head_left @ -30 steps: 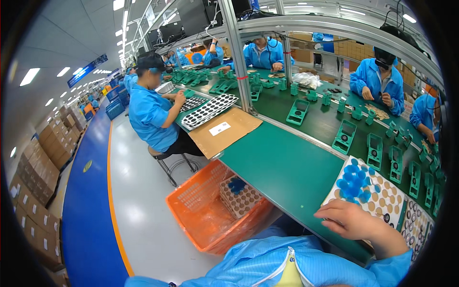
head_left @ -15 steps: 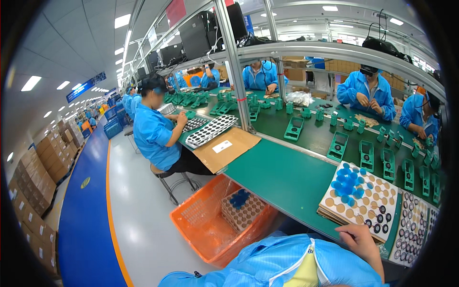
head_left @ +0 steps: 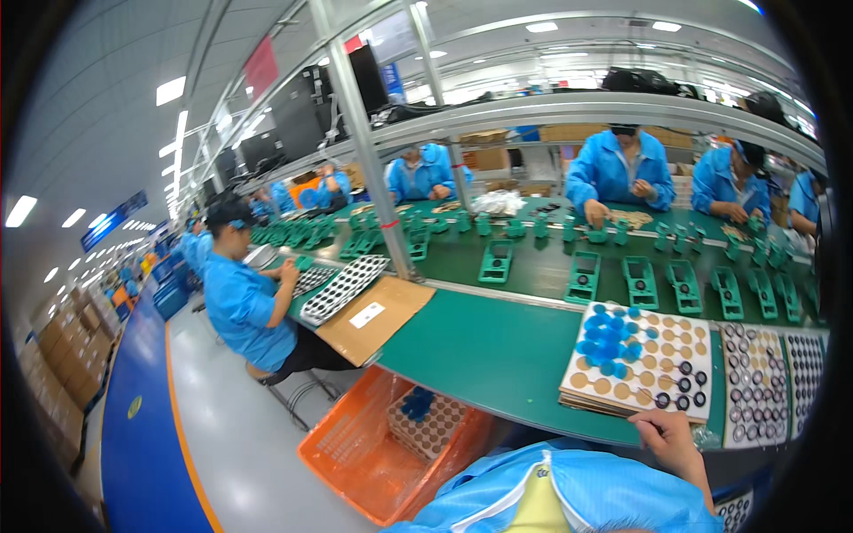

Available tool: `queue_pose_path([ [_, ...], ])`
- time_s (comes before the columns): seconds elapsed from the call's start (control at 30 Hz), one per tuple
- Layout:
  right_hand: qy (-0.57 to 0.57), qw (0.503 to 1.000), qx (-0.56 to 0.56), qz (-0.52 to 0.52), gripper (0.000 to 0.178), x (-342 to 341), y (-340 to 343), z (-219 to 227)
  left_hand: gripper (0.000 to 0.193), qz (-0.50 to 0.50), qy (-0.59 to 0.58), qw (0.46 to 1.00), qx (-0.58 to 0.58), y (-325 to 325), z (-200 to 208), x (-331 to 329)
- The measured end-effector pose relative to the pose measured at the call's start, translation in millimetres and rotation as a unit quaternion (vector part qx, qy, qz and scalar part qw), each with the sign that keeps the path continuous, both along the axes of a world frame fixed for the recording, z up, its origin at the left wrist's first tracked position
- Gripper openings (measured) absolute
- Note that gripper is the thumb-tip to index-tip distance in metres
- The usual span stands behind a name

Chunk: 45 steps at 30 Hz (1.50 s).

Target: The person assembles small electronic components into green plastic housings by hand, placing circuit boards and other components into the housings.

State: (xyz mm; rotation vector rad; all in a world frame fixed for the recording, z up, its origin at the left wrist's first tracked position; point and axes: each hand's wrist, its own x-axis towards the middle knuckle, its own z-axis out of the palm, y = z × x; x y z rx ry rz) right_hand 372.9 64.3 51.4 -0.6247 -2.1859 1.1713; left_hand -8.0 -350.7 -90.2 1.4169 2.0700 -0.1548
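Note:
My right hand point(head_left: 671, 441) is by the bench's front edge, at the near corner of a stack of white sheets point(head_left: 582, 391). Its fingers are curled in with thumb and forefinger close together; anything between them is hidden. Tan round pads fill the top sheet, a heap of blue discs point(head_left: 609, 336) lies on its left part, and several black rings point(head_left: 684, 384) sit at its near right. Beside the stack lies another sheet with dark rings point(head_left: 755, 391), then one with black dots point(head_left: 805, 377). My left hand is out of view.
Green plastic housings point(head_left: 640, 282) stand in rows on the belt beyond the bench point(head_left: 480, 346). An orange crate point(head_left: 342, 435) with a pad sheet stands below left. A metal post point(head_left: 364, 151) and cardboard point(head_left: 378, 320) are farther left. Co-workers in blue sit left and opposite.
My view has swung right, so the scene sits farther left. My right hand keeps its curled pose near the stack. A co-worker opposite has reached a hand toward a green part on the belt.

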Motion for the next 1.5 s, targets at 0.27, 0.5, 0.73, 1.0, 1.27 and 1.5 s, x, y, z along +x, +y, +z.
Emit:
queue_pose_path([
  [0.27,-0.047,0.999,0.005,-0.021,0.015,8,-11,-19,0.02,-0.088,-0.005,0.996,0.004,64,-6,-35],
  [0.5,-0.015,0.998,0.057,-0.028,0.015,9,-10,1,0.02,-0.103,-0.025,0.994,0.023,83,-21,-46],
  [0.73,-0.023,0.995,0.051,0.087,0.018,-33,20,47,0.02,-0.087,-0.04,0.993,0.064,118,-22,-86],
  [1.0,-0.127,0.981,0.038,0.143,0.018,-130,90,94,0.019,-0.068,-0.105,0.989,0.073,183,-16,-139],
  [1.27,-0.2,0.971,-0.011,0.129,0.019,-157,129,104,0.019,-0.08,-0.154,0.984,0.038,210,27,-180],
  [1.5,-0.153,0.983,0.035,0.094,0.019,-145,138,119,0.019,-0.126,-0.139,0.981,0.053,226,53,-179],
])
